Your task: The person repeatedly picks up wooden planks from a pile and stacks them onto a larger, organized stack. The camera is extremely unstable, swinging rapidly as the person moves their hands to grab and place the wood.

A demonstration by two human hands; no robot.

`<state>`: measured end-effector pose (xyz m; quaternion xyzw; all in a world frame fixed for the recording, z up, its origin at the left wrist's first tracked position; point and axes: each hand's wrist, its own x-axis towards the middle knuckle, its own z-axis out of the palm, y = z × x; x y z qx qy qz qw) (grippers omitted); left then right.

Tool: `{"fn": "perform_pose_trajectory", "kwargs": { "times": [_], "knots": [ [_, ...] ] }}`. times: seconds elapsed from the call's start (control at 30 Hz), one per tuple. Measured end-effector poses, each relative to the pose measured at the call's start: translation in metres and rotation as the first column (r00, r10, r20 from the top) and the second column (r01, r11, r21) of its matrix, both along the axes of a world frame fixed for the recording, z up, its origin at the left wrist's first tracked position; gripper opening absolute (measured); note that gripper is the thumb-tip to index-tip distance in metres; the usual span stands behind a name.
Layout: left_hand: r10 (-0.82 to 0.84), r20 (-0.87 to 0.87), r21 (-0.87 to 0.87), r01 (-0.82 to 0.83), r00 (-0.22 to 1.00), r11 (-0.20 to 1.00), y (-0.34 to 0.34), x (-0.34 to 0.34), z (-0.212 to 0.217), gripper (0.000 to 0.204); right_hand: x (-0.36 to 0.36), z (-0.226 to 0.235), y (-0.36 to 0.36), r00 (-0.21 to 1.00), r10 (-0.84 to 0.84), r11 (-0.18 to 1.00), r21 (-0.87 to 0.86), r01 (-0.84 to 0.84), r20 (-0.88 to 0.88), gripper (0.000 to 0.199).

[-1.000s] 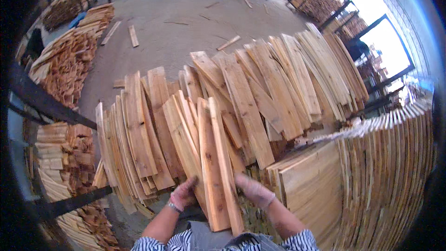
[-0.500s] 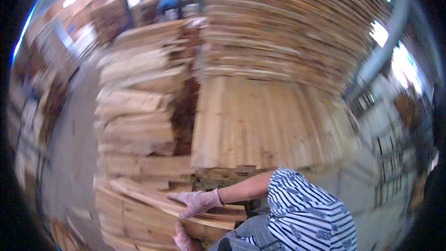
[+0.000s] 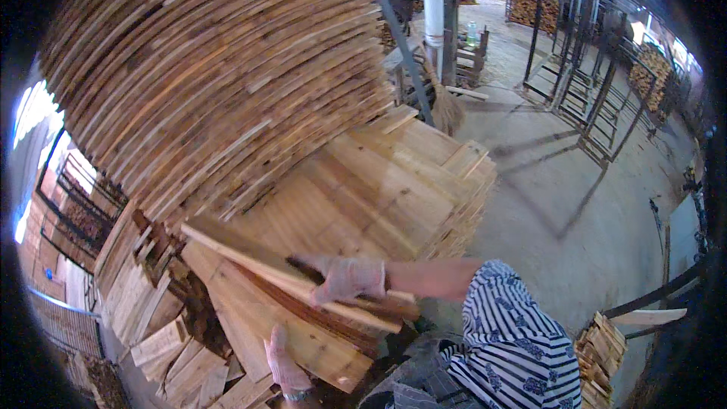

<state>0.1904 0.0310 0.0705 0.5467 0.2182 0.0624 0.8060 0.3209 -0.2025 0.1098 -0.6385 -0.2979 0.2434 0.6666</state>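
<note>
Several wooden boards slant across in front of me, held loosely together as a bundle with dark gaps between them. My right hand, in a pale knitted glove, is closed over the top board's upper edge. Lower down, my left hand, gloved too, grips the outer board by its lower edge; the thumb lies on its face and the other fingers are hidden. Just beyond the bundle is a low stack topped with flat boards, and the bundle's far end overlaps its near side.
A tall stack of layered boards rises behind the low one. Loose boards lie in uneven piles at the lower left. To the right are a concrete floor, black metal racks, a broom and a small wood pile.
My view has swung to the right, bringing the floor and metal racks into sight. Both hands have lifted the boards from the left pile and turned them toward the low stack.
</note>
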Motion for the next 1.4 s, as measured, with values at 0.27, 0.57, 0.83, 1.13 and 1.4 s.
{"fn": "perform_pose_trajectory", "kwargs": {
  "times": [0.27, 0.57, 0.83, 1.13, 1.4],
  "knots": [
    [-0.075, -0.107, -0.036, 0.072, 0.991, 0.997, 0.043, 0.086, -0.057, 0.039, 0.089, 0.002, -0.116, 0.718, -0.123, 0.264, -0.674, 0.69, 0.685, 0.091],
    [-0.186, -0.177, 0.003, 0.189, 0.967, 0.982, 0.05, 0.078, -0.046, 0.045, 0.136, -0.032, -0.16, 0.848, -0.28, 0.172, -0.845, 0.506, 0.451, 0.084],
    [-0.208, -0.248, 0.362, 0.289, 0.946, 0.886, 0.065, 0.074, -0.066, 0.047, 0.178, -0.04, -0.261, 0.725, -0.204, -0.078, -0.749, 0.658, 0.658, 0.06],
    [-0.225, -0.245, -0.403, 0.112, 0.943, 0.908, 0.079, 0.084, -0.099, 0.053, 0.201, -0.076, -0.277, 0.661, -0.279, 0.007, -0.687, 0.727, 0.696, 0.053],
    [-0.368, 0.13, -0.291, 0.39, 0.921, 0.874, 0.092, 0.062, -0.1, 0.052, 0.223, -0.08, -0.306, 0.615, -0.451, -0.159, -0.736, 0.658, 0.647, 0.055]
  ]
}}
